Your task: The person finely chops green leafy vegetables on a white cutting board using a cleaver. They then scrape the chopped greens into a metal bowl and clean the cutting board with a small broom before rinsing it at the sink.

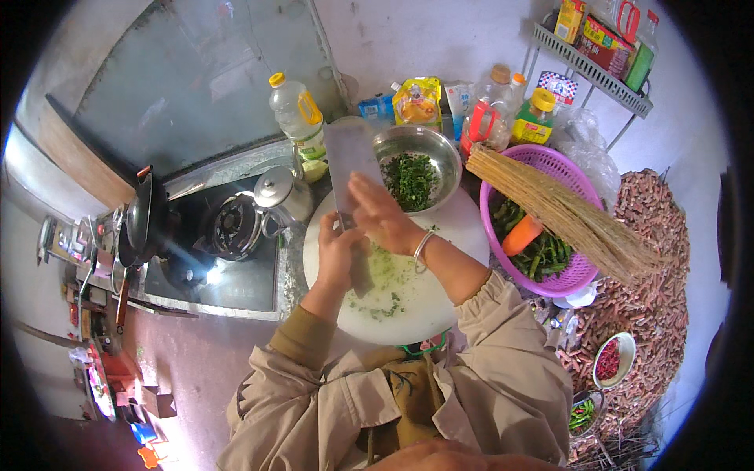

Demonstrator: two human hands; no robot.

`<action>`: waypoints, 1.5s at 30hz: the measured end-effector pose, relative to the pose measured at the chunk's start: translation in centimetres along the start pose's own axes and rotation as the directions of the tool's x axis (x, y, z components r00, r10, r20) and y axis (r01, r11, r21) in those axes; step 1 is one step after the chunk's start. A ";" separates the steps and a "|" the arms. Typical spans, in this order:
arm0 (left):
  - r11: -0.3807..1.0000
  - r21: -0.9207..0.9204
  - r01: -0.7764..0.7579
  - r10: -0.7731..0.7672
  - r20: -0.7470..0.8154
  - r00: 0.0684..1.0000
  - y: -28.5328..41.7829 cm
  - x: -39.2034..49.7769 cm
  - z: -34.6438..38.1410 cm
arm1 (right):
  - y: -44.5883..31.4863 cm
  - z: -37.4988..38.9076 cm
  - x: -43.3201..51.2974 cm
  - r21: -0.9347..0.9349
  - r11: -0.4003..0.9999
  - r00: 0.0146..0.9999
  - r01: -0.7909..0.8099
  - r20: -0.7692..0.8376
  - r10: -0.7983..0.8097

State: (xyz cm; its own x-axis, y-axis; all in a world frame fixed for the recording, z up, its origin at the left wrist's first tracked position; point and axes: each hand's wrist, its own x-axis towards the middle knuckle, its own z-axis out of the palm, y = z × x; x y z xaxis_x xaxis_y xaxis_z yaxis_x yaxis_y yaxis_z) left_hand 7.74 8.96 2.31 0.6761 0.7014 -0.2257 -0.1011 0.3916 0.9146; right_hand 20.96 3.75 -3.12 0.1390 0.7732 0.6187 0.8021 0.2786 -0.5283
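My left hand [340, 250] grips a cleaver [349, 154] at its handle end, with the broad blade raised and pointing away from me. My right hand [383, 218] lies against the blade's face, fingers stretched out and slightly blurred. Both hands are above a round white cutting board [430, 294], which carries green smears and scattered bits of chopped greens [386, 307]. Just beyond my right hand, a steel bowl [452, 176] holds a heap of chopped leafy greens [409, 183]. A metal bracelet [420, 250] circles my right wrist.
Left of the board stand a steel kettle [281, 194] and a gas hob [235, 288]. An oil bottle [294, 118] and seasoning packs [417, 101] line the back. At right, a straw whisk broom [548, 206] lies across a purple colander [490, 235] with a carrot [521, 235] and green peppers [545, 259].
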 end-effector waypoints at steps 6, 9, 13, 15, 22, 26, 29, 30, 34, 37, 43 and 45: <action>1.000 0.016 0.022 -0.022 0.024 0.999 0.3 -0.8 -0.5 | 0.9 -2.1 1.7 -0.222 0.939 0.962 -0.263 -0.135 0.237; 0.999 0.054 -0.003 0.000 0.055 0.998 0.3 -1.2 -0.5 | -0.6 -2.1 2.0 -0.153 0.969 0.980 -0.194 -0.082 0.183; 0.999 0.036 0.010 -0.013 0.078 0.997 0.4 -1.5 -0.5 | -0.9 -2.6 3.0 -0.239 0.943 0.971 -0.233 -0.006 0.238; 1.000 -0.017 0.013 -0.012 0.070 0.997 0.8 -1.9 -1.0 | 0.4 -3.8 3.1 -0.228 0.804 0.823 -0.549 0.024 0.568; 0.980 -0.174 0.100 -0.071 0.165 0.984 1.9 -2.6 -2.0 | 0.5 -4.0 2.3 0.954 -0.285 0.873 -0.096 0.218 0.436; 0.980 -0.174 0.102 -0.072 0.169 0.983 1.4 -2.6 -1.7 | -1.1 -3.6 1.7 0.872 -0.482 0.851 -0.089 0.318 0.418; 0.990 -0.127 0.053 -0.038 0.119 0.992 1.0 -2.2 -1.7 | -1.5 -3.2 0.4 0.852 -0.514 0.855 -0.104 0.340 0.391; 0.993 -0.116 0.035 -0.023 0.099 0.995 1.0 -2.0 -1.7 | -1.6 -2.9 -0.1 0.863 -0.488 0.843 -0.130 0.355 0.404; 0.991 -0.113 -0.069 0.075 0.043 0.996 1.2 -1.1 -2.0 | -2.5 -3.3 -1.1 0.871 -0.459 0.828 -0.174 0.382 0.410; 0.987 -0.094 -0.127 0.127 -0.006 0.992 1.8 -1.4 -3.0 | -3.7 -6.3 -0.2 0.962 -0.249 0.851 -0.110 0.221 0.477; 0.990 -0.019 -0.139 0.139 -0.016 0.990 2.0 -3.3 -4.4 | -3.9 -10.4 1.9 0.746 0.665 0.820 0.036 -0.402 0.407; 0.990 -0.065 -0.123 0.122 -0.025 0.992 1.7 -3.9 -4.6 | -1.6 -9.0 2.7 0.433 0.875 0.822 -0.214 -0.405 0.401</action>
State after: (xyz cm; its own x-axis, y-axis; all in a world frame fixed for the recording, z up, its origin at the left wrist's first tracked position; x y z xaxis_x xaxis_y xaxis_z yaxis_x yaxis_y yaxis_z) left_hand 1.60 9.62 3.19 0.6403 0.7586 -0.1210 -0.2304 0.3400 0.9118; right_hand 25.30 0.31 4.65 0.6710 0.5166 0.5318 0.4207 0.3253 -0.8468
